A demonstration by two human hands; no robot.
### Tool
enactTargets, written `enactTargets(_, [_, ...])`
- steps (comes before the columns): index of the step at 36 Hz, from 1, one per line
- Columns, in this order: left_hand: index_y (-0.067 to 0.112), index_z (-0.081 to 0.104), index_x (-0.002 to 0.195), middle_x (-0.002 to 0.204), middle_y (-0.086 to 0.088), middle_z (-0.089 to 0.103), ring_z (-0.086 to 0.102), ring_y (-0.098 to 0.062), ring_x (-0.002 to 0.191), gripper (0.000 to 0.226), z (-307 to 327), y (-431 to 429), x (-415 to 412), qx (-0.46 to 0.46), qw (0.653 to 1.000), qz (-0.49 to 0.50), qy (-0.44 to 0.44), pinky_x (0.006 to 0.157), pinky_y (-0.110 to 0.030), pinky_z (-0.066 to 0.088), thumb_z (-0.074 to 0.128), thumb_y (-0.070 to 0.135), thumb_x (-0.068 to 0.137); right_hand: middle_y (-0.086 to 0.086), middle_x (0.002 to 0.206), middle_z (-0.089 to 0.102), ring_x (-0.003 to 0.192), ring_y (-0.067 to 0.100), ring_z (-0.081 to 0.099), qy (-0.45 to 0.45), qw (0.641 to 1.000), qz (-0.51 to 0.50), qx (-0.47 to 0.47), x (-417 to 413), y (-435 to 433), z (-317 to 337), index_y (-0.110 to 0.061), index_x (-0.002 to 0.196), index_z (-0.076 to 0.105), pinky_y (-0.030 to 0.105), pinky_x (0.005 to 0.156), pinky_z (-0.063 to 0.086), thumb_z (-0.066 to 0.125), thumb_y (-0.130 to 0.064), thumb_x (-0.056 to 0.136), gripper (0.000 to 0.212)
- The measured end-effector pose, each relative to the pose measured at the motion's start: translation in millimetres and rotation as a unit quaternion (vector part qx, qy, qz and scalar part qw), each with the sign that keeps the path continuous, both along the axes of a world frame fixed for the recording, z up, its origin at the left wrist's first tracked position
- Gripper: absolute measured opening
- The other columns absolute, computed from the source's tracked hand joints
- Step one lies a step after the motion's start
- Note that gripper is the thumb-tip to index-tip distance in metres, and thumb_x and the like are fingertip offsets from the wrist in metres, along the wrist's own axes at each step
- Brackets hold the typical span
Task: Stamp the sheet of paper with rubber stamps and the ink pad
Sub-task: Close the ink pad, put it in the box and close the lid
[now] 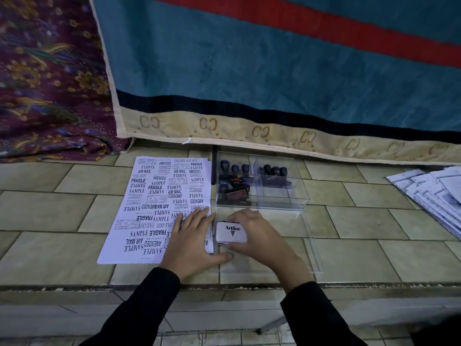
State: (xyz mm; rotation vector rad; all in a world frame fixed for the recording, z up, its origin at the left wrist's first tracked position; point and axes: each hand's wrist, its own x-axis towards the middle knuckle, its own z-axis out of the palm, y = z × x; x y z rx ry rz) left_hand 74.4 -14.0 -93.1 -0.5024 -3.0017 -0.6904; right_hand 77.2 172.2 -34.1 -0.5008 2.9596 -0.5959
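Note:
A white sheet of paper (149, 201), covered with black stamp prints, lies on the tiled surface. My left hand (192, 239) rests flat on its lower right corner, fingers spread. To the right sits a closed ink pad (230, 232) with a white "Artline" lid. My right hand (259, 236) grips it from the right side. Behind it a clear plastic box (279, 196) holds several dark-handled rubber stamps (234, 171) in its compartments.
A clear lid (299, 245) lies flat under and right of the ink pad. A stack of stamped sheets (436, 193) lies at the far right. A teal and red cloth (249, 83) hangs behind, a patterned purple fabric (50, 83) at left. The tiled ledge edge (99, 287) runs near me.

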Motion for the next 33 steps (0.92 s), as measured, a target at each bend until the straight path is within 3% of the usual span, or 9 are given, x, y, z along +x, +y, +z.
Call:
enactTargets(5, [0.031, 0.021, 0.151, 0.161, 0.013, 0.010, 0.001, -0.004, 0.148, 0.114, -2, -1, 0, -0.021, 1.000, -0.003, 0.010, 0.118, -0.036, -0.014, 0.034, 0.096, 0.058, -0.001, 0.124, 0.058, 0.114, 0.021, 0.050, 0.001, 0.999, 0.014, 0.042, -1, -2, -6, -0.024, 0.129, 0.049, 0.035, 0.096, 0.043, 0.072, -0.034, 0.074, 0.061])
enactTargets(11, [0.030, 0.018, 0.152, 0.161, 0.013, 0.007, -0.002, -0.004, 0.148, 0.117, -3, -1, 0, -0.045, 0.999, -0.004, 0.015, 0.118, -0.037, -0.015, 0.024, 0.099, 0.058, 0.002, 0.122, 0.058, 0.114, 0.020, 0.049, 0.001, 1.000, 0.004, 0.019, -6, 9, -3, -0.021, 0.128, 0.050, 0.032, 0.093, 0.045, 0.070, -0.024, 0.074, 0.057])
enactTargets(15, [0.031, 0.017, 0.151, 0.161, 0.012, 0.008, -0.001, -0.004, 0.147, 0.117, -2, -1, 0, -0.038, 0.999, -0.005, 0.014, 0.117, -0.036, -0.016, 0.024, 0.100, 0.057, -0.002, 0.116, 0.062, 0.095, 0.012, 0.056, 0.012, 0.997, -0.047, -0.063, -17, 36, 18, -0.025, 0.124, 0.052, 0.019, 0.075, 0.049, 0.074, -0.025, 0.073, 0.055])
enactTargets(18, [0.032, 0.015, 0.152, 0.161, 0.013, 0.005, -0.003, -0.003, 0.147, 0.116, -1, -2, 1, -0.045, 0.999, -0.005, 0.009, 0.118, -0.036, -0.016, 0.025, 0.099, 0.058, -0.004, 0.111, 0.062, 0.084, 0.008, 0.056, 0.048, 0.993, -0.080, -0.067, -35, 63, 42, -0.024, 0.124, 0.053, 0.011, 0.063, 0.046, 0.075, -0.023, 0.074, 0.054])
enactTargets(23, [0.032, 0.014, 0.152, 0.161, 0.014, 0.002, -0.005, -0.003, 0.147, 0.115, 0, -2, 1, -0.049, 0.999, -0.005, 0.002, 0.118, -0.036, -0.016, 0.027, 0.098, 0.059, 0.004, 0.104, 0.066, 0.091, 0.020, 0.062, 0.075, 0.991, -0.104, -0.029, -74, 104, 69, -0.018, 0.114, 0.058, 0.032, 0.078, 0.054, 0.078, -0.017, 0.070, 0.048])
enactTargets(29, [0.032, 0.018, 0.151, 0.161, 0.016, 0.005, -0.003, -0.001, 0.146, 0.113, 0, -1, 1, -0.031, 1.000, -0.003, 0.000, 0.119, -0.037, -0.014, 0.032, 0.096, 0.059, 0.006, 0.108, 0.065, 0.092, 0.020, 0.060, 0.004, 0.994, -0.076, 0.074, -103, 120, 63, -0.015, 0.112, 0.058, 0.025, 0.073, 0.048, 0.080, -0.017, 0.068, 0.049])
enactTargets(33, [0.034, 0.018, 0.151, 0.160, 0.017, 0.007, -0.003, 0.001, 0.146, 0.112, 0, -1, 1, -0.032, 0.999, 0.001, 0.006, 0.119, -0.036, -0.012, 0.033, 0.096, 0.059, 0.007, 0.111, 0.067, 0.101, 0.022, 0.061, -0.017, 0.993, -0.047, 0.108, -111, 120, 56, -0.015, 0.115, 0.059, 0.029, 0.085, 0.049, 0.081, -0.023, 0.068, 0.052])
